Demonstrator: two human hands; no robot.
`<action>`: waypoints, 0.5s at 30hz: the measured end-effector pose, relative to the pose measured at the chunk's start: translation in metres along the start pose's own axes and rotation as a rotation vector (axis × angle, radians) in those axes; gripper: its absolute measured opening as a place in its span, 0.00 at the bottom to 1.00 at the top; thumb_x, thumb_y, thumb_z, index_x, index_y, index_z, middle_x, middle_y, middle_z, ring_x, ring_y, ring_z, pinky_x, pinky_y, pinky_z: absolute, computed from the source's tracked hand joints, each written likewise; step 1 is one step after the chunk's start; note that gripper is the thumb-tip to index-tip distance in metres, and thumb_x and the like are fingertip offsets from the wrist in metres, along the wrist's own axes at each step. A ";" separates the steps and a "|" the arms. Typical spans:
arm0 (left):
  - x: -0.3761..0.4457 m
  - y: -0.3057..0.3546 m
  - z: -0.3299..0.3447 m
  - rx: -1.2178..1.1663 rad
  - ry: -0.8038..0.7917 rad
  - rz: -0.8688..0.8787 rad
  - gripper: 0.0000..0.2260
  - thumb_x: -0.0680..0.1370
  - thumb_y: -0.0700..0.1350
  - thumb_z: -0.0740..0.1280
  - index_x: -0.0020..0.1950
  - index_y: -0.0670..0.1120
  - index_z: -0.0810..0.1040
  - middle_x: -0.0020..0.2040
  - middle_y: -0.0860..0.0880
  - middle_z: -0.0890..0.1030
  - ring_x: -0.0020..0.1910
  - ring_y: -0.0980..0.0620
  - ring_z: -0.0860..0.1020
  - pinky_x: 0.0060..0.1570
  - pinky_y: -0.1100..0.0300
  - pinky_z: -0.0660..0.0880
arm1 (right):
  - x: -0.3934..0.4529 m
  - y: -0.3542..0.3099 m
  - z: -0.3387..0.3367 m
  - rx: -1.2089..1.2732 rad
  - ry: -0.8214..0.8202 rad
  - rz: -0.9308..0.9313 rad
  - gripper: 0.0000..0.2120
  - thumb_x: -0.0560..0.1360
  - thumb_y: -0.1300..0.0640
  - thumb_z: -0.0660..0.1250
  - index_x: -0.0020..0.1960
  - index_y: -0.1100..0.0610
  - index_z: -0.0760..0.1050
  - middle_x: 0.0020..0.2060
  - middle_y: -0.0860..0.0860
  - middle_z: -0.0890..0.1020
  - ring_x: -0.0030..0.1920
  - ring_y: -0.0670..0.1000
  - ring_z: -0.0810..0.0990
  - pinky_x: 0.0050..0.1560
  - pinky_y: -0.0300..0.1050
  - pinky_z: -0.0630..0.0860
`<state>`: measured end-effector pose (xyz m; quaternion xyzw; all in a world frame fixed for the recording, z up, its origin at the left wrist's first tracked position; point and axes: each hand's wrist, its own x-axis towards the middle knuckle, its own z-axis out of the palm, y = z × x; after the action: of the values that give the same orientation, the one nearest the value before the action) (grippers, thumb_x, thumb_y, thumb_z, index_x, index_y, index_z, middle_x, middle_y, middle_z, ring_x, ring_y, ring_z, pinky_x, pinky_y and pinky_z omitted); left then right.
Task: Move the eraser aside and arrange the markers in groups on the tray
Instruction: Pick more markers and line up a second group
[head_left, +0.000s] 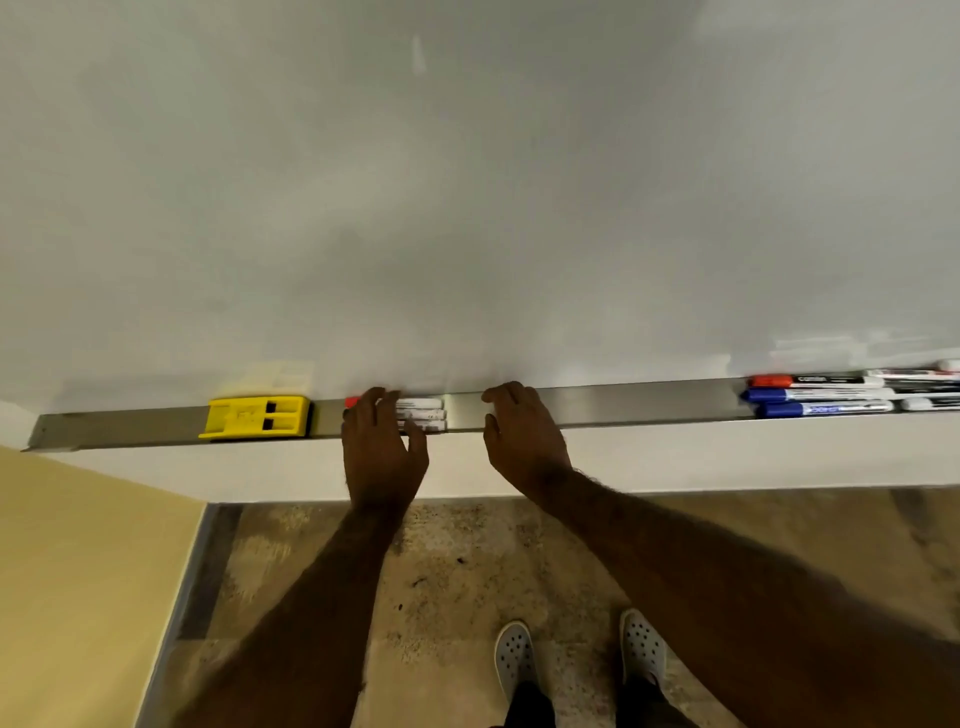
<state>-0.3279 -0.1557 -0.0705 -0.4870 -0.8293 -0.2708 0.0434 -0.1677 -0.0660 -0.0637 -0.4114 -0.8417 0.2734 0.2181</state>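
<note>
Your left hand (382, 441) lies over a small group of three markers (422, 414) on the tray (623, 402), fingers spread and resting on them, not closed around any one; I see one red cap at the left end, the other caps are hidden under your fingers. Your right hand (522, 434) is just beside, fingers loose and open, touching the bare tray and holding nothing. The one yellow eraser (257, 417) sits on the tray to the left of your left hand, near but not touching the markers. At the far right of the tray there is a second group (831, 395): I count one red cap and two blue caps, and some more markers run out of view, so the full number I cannot tell. The whiteboard (467, 182) above is blank.
</note>
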 end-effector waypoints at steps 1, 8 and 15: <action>0.000 0.013 0.004 -0.021 0.000 0.049 0.16 0.73 0.40 0.68 0.59 0.38 0.75 0.58 0.39 0.78 0.58 0.41 0.74 0.58 0.48 0.74 | -0.002 0.008 -0.010 -0.031 0.026 -0.034 0.12 0.75 0.63 0.63 0.58 0.60 0.75 0.54 0.56 0.78 0.53 0.57 0.75 0.51 0.52 0.75; 0.012 0.117 0.037 -0.126 -0.101 0.325 0.11 0.72 0.40 0.66 0.53 0.41 0.78 0.51 0.43 0.79 0.51 0.43 0.76 0.51 0.52 0.74 | -0.022 0.072 -0.091 -0.162 0.139 -0.091 0.07 0.71 0.65 0.67 0.49 0.61 0.78 0.44 0.56 0.81 0.44 0.58 0.77 0.42 0.53 0.75; 0.010 0.217 0.078 -0.226 -0.217 0.504 0.08 0.74 0.40 0.66 0.53 0.43 0.78 0.49 0.46 0.80 0.49 0.46 0.77 0.47 0.55 0.76 | -0.049 0.138 -0.160 -0.285 0.232 0.024 0.06 0.71 0.63 0.67 0.49 0.60 0.77 0.42 0.56 0.80 0.43 0.58 0.76 0.42 0.51 0.74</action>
<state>-0.1375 -0.0272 -0.0447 -0.7054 -0.6466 -0.2885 -0.0341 0.0340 0.0095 -0.0387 -0.4768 -0.8361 0.1045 0.2502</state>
